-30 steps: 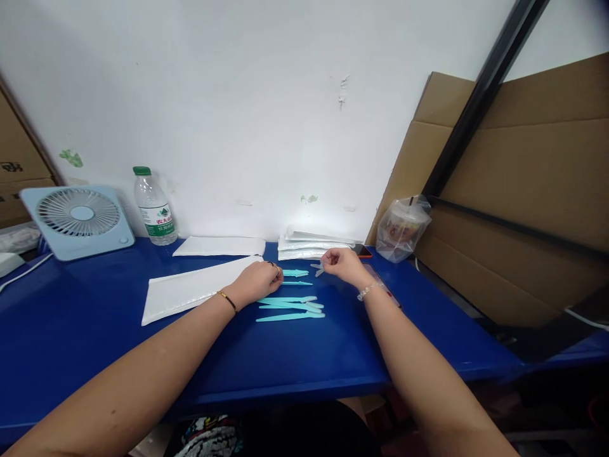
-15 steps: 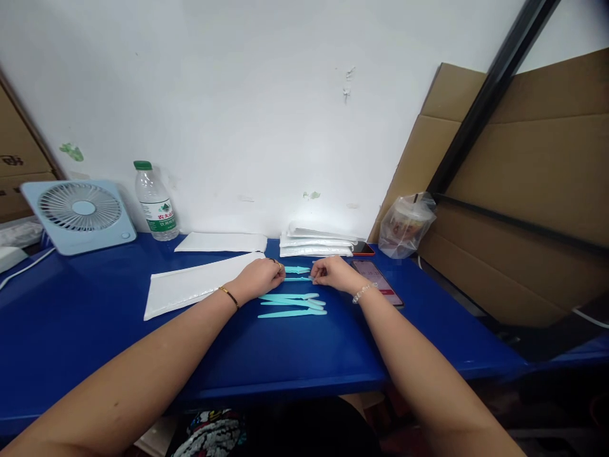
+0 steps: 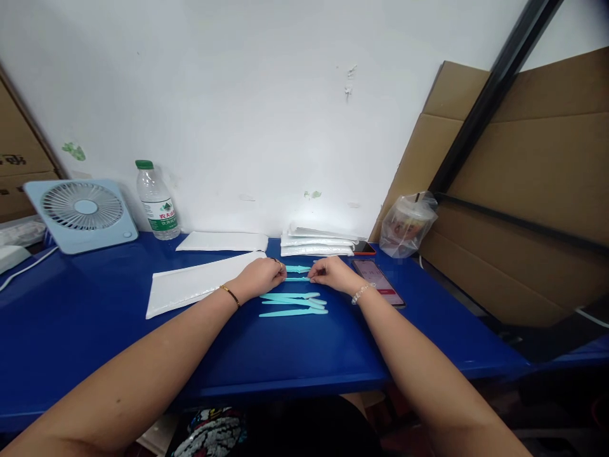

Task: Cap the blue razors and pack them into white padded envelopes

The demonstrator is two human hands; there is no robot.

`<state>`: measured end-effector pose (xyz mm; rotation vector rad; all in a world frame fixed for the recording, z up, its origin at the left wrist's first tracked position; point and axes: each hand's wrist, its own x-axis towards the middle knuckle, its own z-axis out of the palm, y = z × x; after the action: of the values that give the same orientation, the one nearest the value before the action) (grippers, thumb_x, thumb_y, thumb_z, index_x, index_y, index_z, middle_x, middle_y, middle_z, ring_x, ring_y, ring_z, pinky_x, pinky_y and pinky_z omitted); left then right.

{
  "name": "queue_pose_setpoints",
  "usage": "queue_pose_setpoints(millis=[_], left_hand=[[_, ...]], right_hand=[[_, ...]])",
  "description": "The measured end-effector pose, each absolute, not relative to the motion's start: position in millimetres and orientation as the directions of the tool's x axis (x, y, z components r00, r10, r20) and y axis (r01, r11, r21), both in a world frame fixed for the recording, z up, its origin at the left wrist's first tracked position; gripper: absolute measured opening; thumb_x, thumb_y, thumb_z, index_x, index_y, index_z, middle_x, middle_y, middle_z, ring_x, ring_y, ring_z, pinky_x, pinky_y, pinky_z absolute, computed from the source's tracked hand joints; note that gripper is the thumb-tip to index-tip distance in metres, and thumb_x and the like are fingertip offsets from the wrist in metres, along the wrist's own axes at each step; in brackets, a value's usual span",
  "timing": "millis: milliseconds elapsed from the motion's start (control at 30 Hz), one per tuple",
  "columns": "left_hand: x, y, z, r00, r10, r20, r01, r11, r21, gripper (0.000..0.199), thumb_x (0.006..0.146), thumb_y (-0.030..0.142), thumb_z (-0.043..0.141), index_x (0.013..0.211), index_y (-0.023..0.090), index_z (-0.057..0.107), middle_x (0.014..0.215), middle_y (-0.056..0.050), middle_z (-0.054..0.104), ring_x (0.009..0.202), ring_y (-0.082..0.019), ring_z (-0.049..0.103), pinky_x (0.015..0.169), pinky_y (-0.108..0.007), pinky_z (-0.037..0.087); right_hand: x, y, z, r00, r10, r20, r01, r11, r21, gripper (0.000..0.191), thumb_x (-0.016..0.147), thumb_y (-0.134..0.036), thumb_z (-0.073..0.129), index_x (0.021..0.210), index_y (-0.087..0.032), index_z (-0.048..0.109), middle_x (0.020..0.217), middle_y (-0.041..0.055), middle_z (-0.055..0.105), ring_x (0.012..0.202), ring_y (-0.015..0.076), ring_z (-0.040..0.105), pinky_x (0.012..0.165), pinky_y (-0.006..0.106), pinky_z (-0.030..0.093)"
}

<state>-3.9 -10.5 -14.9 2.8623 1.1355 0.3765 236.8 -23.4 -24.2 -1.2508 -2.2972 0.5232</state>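
Observation:
Between my two hands, a slim turquoise eyebrow razor (image 3: 297, 279) lies sideways above the blue table. My left hand (image 3: 263, 277) is pinched around its left end. The fingertips of my right hand (image 3: 328, 271) are closed on its right end. Just behind it lies another turquoise razor (image 3: 297, 269), its left part hidden by my left hand. Closer to me, several more razors (image 3: 292, 312) rest loosely side by side with their heads to the right. A long white padded envelope (image 3: 190, 284) lies beside my left wrist.
Another white envelope (image 3: 221, 241) lies near the wall, and a stack of them (image 3: 316, 244) is at the back. Two phones, one showing a lit screen (image 3: 380, 282), are at the right. A bagged drink cup (image 3: 406, 225), a water bottle (image 3: 158, 206) and a fan (image 3: 85, 212) stand behind.
My right fingertips have shifted slightly left along the razor's right end. My left hand keeps its hold, and the other things lie as before.

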Motion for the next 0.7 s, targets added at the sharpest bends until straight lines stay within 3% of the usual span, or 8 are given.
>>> queue_pose_setpoints(millis=[200,367,567,700], left_hand=[[-2.9,-11.3,-12.7,0.707,0.685,0.178,0.658,-0.729,0.192,0.026,0.084,0.036,0.047,0.084,0.021,0.068,0.081,-0.003,0.068,0.074,-0.017,0.059,0.064,-0.025,0.04],[-7.4,-3.2,-18.4,0.617,0.713,0.332,0.743,-0.667,0.05,0.03,0.084,0.031,0.049,0.108,0.021,0.063,0.112,-0.007,0.062,0.102,-0.024,0.054,0.083,-0.032,0.039],[-9.0,0.7,-20.6,0.625,0.732,0.272,0.763,-0.646,-0.015,0.025,0.087,0.033,0.044,0.093,0.021,0.066,0.094,-0.007,0.067,0.09,-0.021,0.059,0.079,-0.032,0.038],[-9.7,1.1,-18.9,0.624,0.728,0.285,0.761,-0.649,-0.006,0.032,0.09,0.031,0.037,0.084,0.021,0.068,0.087,-0.007,0.068,0.085,-0.02,0.06,0.075,-0.03,0.039]], right_hand=[[242.2,-24.6,-17.9,-0.473,0.858,0.199,0.68,0.5,-0.537,0.014,0.074,-0.026,0.065,0.082,-0.019,0.073,0.075,0.0019,0.071,0.067,0.0149,0.062,0.062,0.023,0.045],[262.2,-18.2,-17.2,-0.361,0.867,0.344,0.791,0.48,-0.378,0.02,0.077,-0.015,0.059,0.092,-0.017,0.07,0.086,0.005,0.068,0.075,0.0159,0.06,0.071,0.026,0.045],[252.2,-13.8,-25.1,-0.459,0.852,0.254,0.845,0.507,-0.173,0.011,0.075,-0.014,0.06,0.079,-0.017,0.069,0.08,0.0058,0.065,0.07,0.016,0.058,0.067,0.025,0.042],[242.3,-12.4,-28.4,-0.451,0.856,0.254,0.875,0.48,-0.065,0.012,0.074,-0.011,0.057,0.076,-0.017,0.067,0.078,0.0073,0.065,0.073,0.0178,0.058,0.069,0.025,0.041]])
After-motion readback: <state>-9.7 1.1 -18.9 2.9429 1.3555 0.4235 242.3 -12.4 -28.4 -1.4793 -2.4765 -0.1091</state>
